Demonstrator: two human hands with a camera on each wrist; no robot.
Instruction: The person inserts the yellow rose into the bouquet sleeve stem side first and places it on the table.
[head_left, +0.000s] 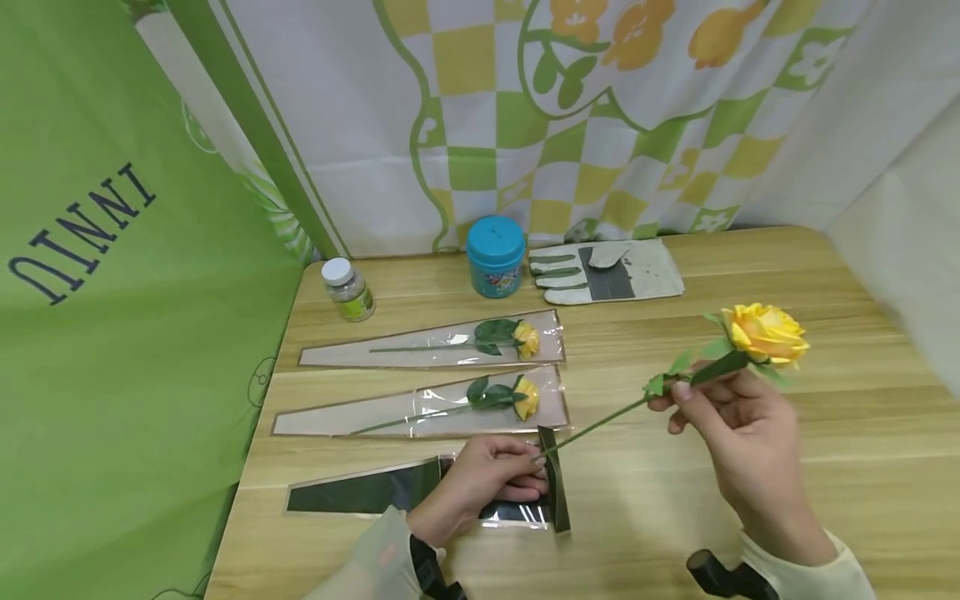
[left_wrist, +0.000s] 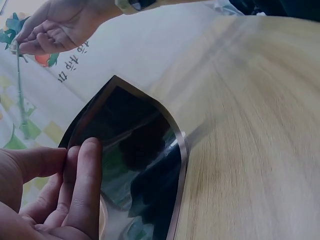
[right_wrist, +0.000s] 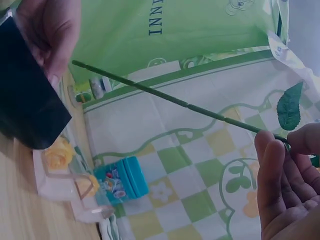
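My right hand [head_left: 753, 429] pinches the green stem of a yellow artificial rose [head_left: 767, 333] just below its leaves, with the bloom up and to the right. The bare stem [right_wrist: 172, 102] slants down-left towards my left hand [head_left: 495, 477]; in the left wrist view its lower end is apart from the sleeve. Thumb and fingers of the left hand pinch the edge of a black flower sleeve [head_left: 363, 490] near its wide end. That clear-fronted sleeve [left_wrist: 131, 107] gapes a little at the mouth, where a dark flap stands up. Part of it is hidden under the left hand.
Two clear sleeves, each holding a yellow rose, lie behind: an upper sleeve [head_left: 337, 356] and a lower sleeve [head_left: 315, 422]. Along the table's back are a white-capped jar [head_left: 350, 292], a blue canister [head_left: 496, 258] and a work glove [head_left: 648, 271]. Printed curtains [head_left: 465, 108] hang beyond.
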